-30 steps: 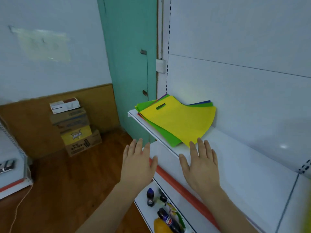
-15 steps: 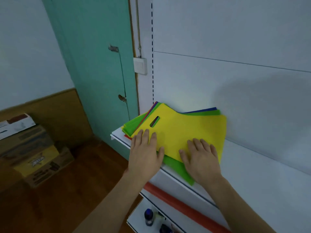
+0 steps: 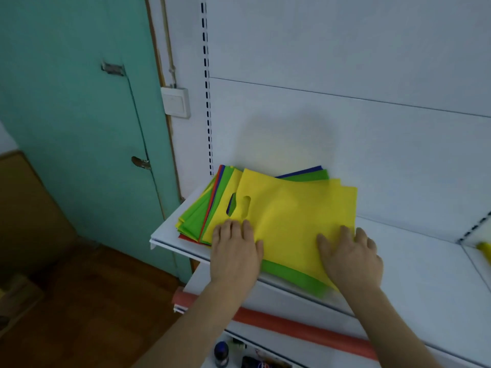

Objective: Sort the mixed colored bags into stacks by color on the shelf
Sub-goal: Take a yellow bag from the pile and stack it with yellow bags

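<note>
White shelf (image 3: 414,264) beside teal door (image 3: 79,128)

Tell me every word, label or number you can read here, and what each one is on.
No text can be read.
The yellow bag on top of the pile and the wall switch show no print.
The bottles below the shelf carry labels, too small and dark to read.

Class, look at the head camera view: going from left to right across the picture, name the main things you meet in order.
Teal door → light switch → left hand → top yellow bag → right hand → bare shelf.
</note>
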